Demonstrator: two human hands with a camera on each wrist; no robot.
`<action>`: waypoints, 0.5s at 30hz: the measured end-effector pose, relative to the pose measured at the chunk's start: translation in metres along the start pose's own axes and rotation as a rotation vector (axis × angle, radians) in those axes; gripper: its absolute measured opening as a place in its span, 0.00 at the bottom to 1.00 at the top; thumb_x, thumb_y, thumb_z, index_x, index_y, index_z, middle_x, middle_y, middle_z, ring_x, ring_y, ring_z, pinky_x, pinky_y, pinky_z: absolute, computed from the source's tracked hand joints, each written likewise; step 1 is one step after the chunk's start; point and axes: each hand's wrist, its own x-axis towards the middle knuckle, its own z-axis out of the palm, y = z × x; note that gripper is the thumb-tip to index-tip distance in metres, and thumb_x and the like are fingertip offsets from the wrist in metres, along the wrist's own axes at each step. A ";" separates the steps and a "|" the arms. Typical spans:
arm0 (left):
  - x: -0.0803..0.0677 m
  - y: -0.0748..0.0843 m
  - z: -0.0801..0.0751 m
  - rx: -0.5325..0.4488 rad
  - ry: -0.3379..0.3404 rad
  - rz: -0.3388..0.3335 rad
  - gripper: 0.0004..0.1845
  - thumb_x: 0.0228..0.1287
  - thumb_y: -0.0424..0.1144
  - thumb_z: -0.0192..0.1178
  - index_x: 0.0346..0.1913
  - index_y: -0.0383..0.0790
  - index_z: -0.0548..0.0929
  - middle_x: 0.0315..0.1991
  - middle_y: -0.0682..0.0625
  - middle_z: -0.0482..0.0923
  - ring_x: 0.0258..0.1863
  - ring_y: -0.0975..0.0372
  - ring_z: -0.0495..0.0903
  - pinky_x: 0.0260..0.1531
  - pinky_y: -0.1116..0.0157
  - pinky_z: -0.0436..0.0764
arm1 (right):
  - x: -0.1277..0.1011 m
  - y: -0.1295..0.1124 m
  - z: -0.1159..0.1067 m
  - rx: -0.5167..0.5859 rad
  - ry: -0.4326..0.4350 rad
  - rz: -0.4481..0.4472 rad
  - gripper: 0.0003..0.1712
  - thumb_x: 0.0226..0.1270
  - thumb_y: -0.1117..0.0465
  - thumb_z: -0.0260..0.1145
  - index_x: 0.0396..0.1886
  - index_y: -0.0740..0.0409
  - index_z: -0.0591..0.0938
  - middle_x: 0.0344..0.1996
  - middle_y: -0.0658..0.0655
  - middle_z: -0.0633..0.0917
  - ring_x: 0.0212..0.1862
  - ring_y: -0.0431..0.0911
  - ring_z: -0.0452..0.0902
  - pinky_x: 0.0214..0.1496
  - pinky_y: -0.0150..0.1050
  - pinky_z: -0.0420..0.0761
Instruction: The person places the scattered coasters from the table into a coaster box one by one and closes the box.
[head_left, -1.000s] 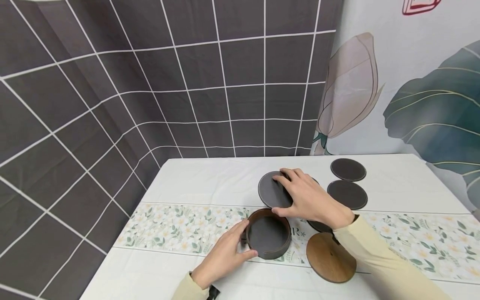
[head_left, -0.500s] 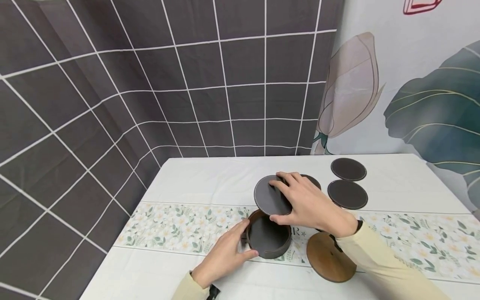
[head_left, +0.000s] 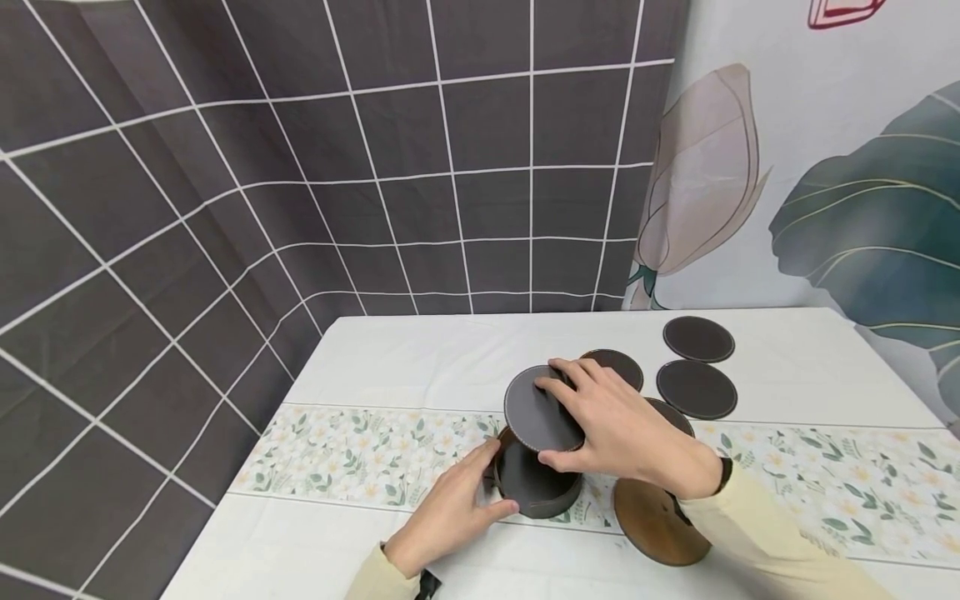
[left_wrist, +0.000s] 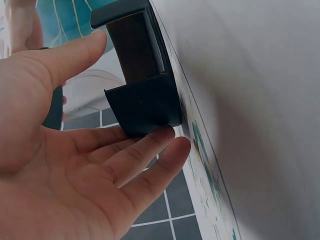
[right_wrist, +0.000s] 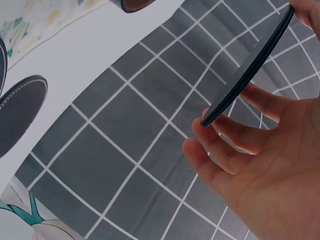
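1. i have the right hand [head_left: 626, 423] pinching a dark round coaster [head_left: 537, 408] between thumb and fingers; from my head view it overlaps the far part of the round holder [head_left: 551, 506].
2. my left hand [head_left: 452, 506], thumb spread from straight fingers, touches the holder's left side.
3. a brown disc [head_left: 651, 527] lies near right; other dark coasters [head_left: 697, 389] lie far right.

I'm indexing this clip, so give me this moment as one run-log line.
Right hand: holds grey disc above round holder | Left hand: touches holder's side | Brown disc: on table, right of holder
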 end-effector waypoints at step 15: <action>0.000 0.001 0.001 0.012 0.006 -0.008 0.48 0.62 0.49 0.74 0.79 0.37 0.62 0.77 0.41 0.63 0.75 0.48 0.67 0.70 0.45 0.71 | -0.008 -0.010 0.005 0.006 0.011 -0.033 0.49 0.50 0.30 0.75 0.66 0.55 0.79 0.67 0.62 0.76 0.63 0.55 0.73 0.62 0.54 0.79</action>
